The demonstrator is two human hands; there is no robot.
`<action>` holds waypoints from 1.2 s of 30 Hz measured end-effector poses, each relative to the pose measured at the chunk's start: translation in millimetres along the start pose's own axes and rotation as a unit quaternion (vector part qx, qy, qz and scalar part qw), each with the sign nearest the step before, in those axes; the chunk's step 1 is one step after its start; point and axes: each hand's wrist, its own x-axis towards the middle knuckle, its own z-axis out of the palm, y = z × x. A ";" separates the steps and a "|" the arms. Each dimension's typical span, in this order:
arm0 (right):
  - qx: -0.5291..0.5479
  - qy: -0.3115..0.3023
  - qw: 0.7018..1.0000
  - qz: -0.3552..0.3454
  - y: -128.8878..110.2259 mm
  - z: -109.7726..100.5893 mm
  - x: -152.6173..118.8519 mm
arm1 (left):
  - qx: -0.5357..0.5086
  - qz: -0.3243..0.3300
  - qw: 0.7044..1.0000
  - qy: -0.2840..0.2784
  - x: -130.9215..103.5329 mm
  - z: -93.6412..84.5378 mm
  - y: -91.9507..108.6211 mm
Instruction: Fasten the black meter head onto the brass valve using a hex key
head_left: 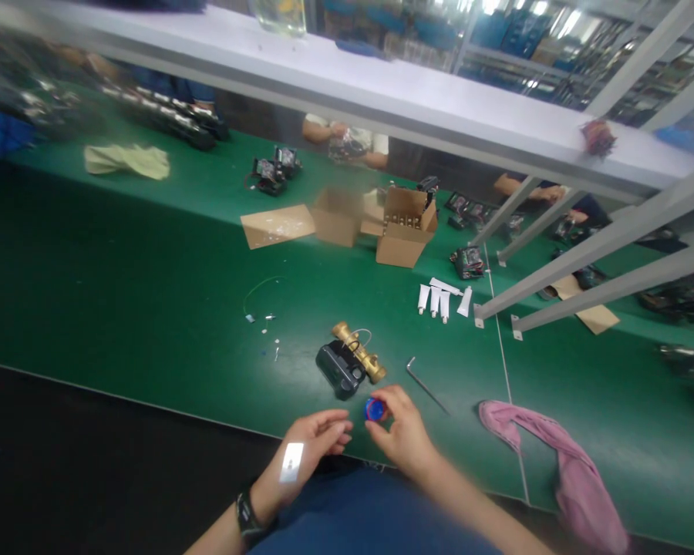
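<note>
Between the thumb and fingers of my right hand (405, 428) is a small round blue cap (375, 409) with a red edge. My left hand (315, 439) is beside it, fingers stretched out and holding nothing; a white label is on its back. Just beyond my hands lies a brass pipe fitting (358, 351) with a black housing (340, 370) attached and a thin cable looped over it. To the right of that, a hex key (426, 385) rests on the green table (167, 308).
Several white tubes (444, 297) lie further back on the right. Behind them stands an open cardboard box (402, 247) of metal parts. A pink cloth (567, 455) hangs over the front edge at right. Grey posts (555, 266) carry an overhead shelf (347, 81). Co-workers' hands (338, 132) show opposite.
</note>
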 end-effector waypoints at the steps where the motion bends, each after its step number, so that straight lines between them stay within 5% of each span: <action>1: 0.000 0.000 1.000 -0.014 -8.8 -2.5 -1.9 | -0.023 -0.001 1.000 -0.013 -2.7 5.8 3.7; 6: 0.002 -0.007 0.999 -0.051 -29.1 -6.4 -14.8 | -0.072 0.028 0.995 -0.060 -11.8 24.5 15.6; 13: 0.035 -0.005 0.998 -0.047 -31.0 -6.7 -35.6 | -0.031 0.046 0.997 -0.051 -21.3 31.2 15.3; 22: 0.178 -0.022 0.981 0.076 -38.8 -22.7 -50.6 | 0.021 0.069 0.994 -0.083 -31.4 31.2 16.8; 36: 0.272 0.002 0.935 0.229 -30.3 -1.2 -44.0 | -0.142 -0.015 0.988 -0.062 -32.7 37.6 7.9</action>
